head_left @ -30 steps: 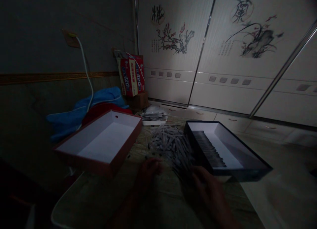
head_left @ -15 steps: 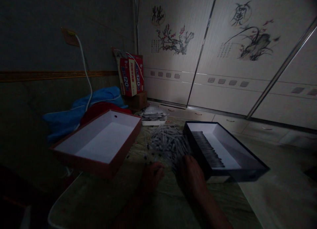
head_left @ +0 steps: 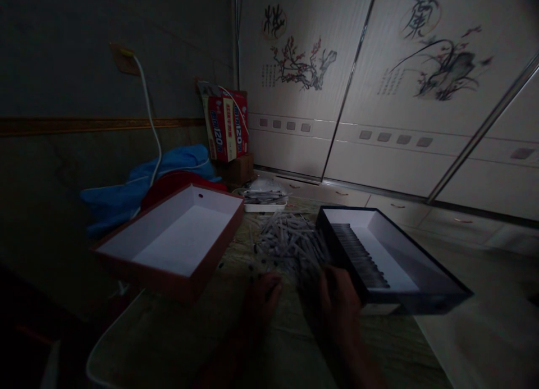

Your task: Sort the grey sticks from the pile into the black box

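A heap of thin, translucent pen-like tubes (head_left: 290,240) lies mid-table, with several small black caps (head_left: 251,268) scattered at its left. My left hand (head_left: 261,298) rests in front of the heap, its fingers curled closed; what they hold is too dark to name. At the near right edge of the heap is my right hand (head_left: 342,293), fingers bent and pinched together; the thing between them is blurred and cannot be told. Beside it stands a dark open box (head_left: 425,254) with a white inside. A row of dark-tipped pen-like sticks (head_left: 360,254) lies along its left side.
On the left sits an open red-brown box (head_left: 168,232) with a white inside. A white tray (head_left: 265,207) of more sticks stands behind the heap. Blue cloth (head_left: 181,161), a red carton (head_left: 227,125) and a cabinet (head_left: 290,147) are farther back. The table (head_left: 290,344) has a pale edge.
My right hand has shifted slightly right and turned, its fingers now bent at the heap's edge. My left hand stays nearly in place. The whole view has swung slightly.
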`<state>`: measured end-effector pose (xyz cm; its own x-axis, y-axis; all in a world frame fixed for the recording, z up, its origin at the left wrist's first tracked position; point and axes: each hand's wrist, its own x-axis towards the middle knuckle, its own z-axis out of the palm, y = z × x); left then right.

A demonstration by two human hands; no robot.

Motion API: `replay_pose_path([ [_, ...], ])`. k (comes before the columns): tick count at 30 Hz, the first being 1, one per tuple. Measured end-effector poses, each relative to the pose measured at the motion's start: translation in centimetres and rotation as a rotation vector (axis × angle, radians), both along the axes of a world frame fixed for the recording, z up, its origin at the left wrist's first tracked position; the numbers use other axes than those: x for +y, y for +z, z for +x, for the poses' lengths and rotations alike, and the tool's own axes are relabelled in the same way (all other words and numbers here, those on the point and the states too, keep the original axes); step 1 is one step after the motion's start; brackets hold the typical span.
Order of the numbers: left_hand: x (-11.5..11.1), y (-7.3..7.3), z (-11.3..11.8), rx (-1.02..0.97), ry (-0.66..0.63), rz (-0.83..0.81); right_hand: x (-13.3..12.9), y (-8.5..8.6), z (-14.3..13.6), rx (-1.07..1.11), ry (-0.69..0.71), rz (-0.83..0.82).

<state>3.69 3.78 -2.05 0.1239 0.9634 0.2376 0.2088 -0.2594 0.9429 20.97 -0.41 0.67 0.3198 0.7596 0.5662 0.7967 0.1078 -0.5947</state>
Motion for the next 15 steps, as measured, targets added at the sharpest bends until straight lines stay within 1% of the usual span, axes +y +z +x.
replay_pose_path([
  [2,0.0,0.0,0.1,0.000,0.029,0.031,-1.3,-0.1,-0.3,0.294,0.032,0.022],
  [4,0.0,-0.1,0.1,0.027,0.022,0.071,-2.1,-0.5,-0.8,0.544,0.079,-0.023],
  [6,0.0,-0.3,0.1,0.056,-0.025,0.086,-2.6,-1.0,-1.3,0.659,0.116,-0.062],
  [9,-0.1,-0.2,0.1,0.058,-0.123,0.029,-2.8,-1.8,-2.3,0.605,0.142,-0.103],
  [11,-0.1,0.0,0.1,0.016,-0.203,-0.067,-2.8,-2.3,-2.9,0.542,0.187,-0.112],
  [13,0.1,0.2,0.0,-0.072,-0.261,-0.194,-2.9,-2.7,-3.4,0.471,0.264,-0.120],
  [15,0.5,0.3,-0.1,-0.189,-0.268,-0.293,-2.9,-3.0,-3.6,0.381,0.334,-0.136],
])
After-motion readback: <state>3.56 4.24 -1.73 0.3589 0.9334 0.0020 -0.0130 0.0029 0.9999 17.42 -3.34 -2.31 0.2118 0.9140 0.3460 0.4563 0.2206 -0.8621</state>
